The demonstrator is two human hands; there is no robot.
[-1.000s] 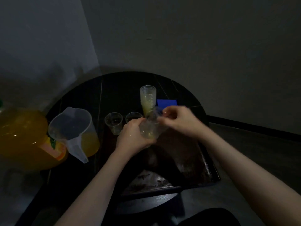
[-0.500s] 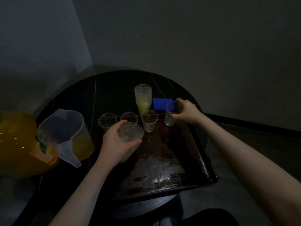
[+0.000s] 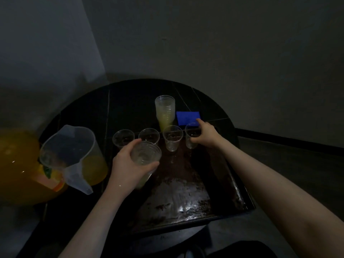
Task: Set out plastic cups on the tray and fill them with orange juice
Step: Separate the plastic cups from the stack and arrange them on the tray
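Setting the fourth cup (image 3: 192,135) upright at the row's right end, on the tray (image 3: 240,198) just before the sponge (image 3: 188,118), is best done gently. It is pinched at the rim by the right hand (image 3: 205,135); a cup stack (image 3: 145,159) is gripped by the left hand (image 3: 128,166).

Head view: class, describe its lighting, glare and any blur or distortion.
Head view: dim throughout, walls grey; glare glints on the wet near part of the tray; the orange jug at the left edge is soft and stretched by the wide lens; the clear cups barely stand out from the dark table.
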